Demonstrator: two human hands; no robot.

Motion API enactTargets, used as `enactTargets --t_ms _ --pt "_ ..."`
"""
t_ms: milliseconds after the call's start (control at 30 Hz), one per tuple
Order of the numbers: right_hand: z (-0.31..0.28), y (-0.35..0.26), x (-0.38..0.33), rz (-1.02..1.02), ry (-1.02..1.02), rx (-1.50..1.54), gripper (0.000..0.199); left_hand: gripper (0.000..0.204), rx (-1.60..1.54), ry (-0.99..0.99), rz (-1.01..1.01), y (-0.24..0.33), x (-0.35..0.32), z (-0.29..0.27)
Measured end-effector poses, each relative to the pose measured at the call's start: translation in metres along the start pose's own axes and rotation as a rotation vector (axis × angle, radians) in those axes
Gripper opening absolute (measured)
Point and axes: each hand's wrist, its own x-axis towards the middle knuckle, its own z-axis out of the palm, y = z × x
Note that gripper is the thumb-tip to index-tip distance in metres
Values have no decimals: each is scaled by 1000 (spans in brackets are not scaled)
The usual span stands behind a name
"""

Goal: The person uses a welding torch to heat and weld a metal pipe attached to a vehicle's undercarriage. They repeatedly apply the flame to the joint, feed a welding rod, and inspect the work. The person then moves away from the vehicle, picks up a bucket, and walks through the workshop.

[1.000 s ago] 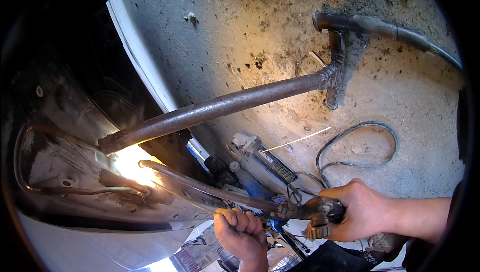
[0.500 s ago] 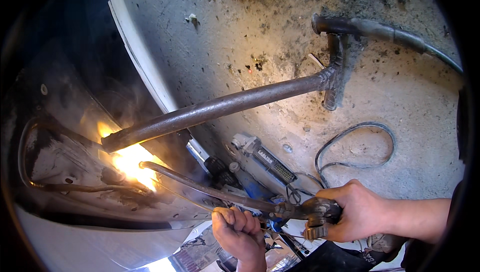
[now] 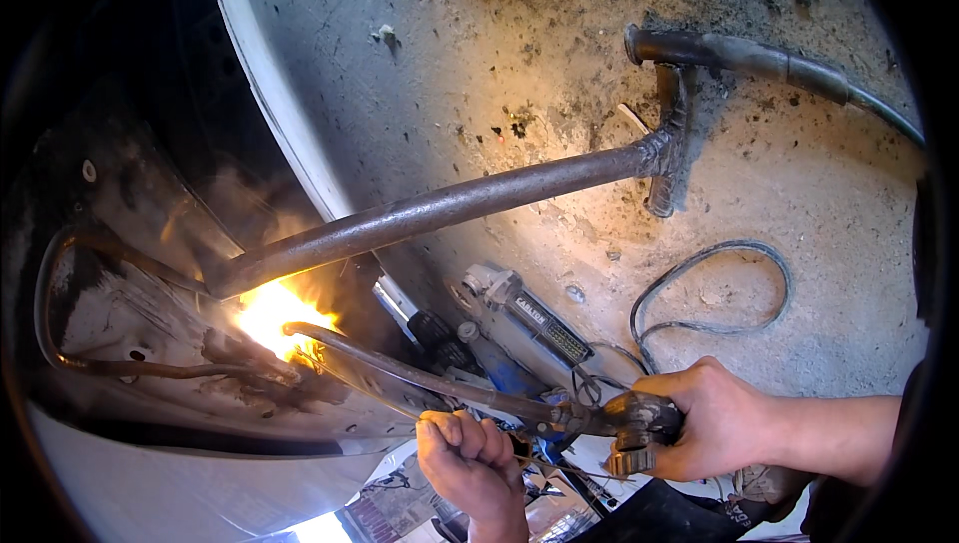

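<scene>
My right hand (image 3: 724, 423) is wrapped around the handle of a gas torch (image 3: 430, 378). Its long curved tube runs left, and the tip gives off a bright yellow-white flame (image 3: 272, 319). My left hand (image 3: 474, 463) is closed, thumb against curled fingers, on a thin filler rod (image 3: 375, 396) below the torch tube. One end of the rod reaches toward the flame; the other trails out behind the fingers. Flame covers part of a scorched metal panel (image 3: 330, 408). A bent metal rod (image 3: 42, 293) lies against that panel. Just above the flame is the lower end of a thick steel pipe (image 3: 450, 205).
The pipe's far end joins a short crosspiece and a second pipe (image 3: 759, 58) over the rough concrete floor (image 3: 420, 53). An angle grinder (image 3: 534, 318) lies behind the torch. A looped black cable (image 3: 784, 288) is on the floor. Smoke hangs at left.
The flame is smaller and no longer shows to the left of the pipe's end. My left hand and the torch tip have shifted only slightly.
</scene>
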Motion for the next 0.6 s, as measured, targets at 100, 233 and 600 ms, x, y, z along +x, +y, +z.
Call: enactTargets --t_ms 100,233,600 --pt "1 2 0 3 -1 0 37 32 6 11 11 0 1 0" --pt "1 0 -1 -6 17 4 36 32 3 -9 33 0 2 -1" --pt "1 -1 0 11 6 -17 37 31 -26 -56 3 3 6 -2"
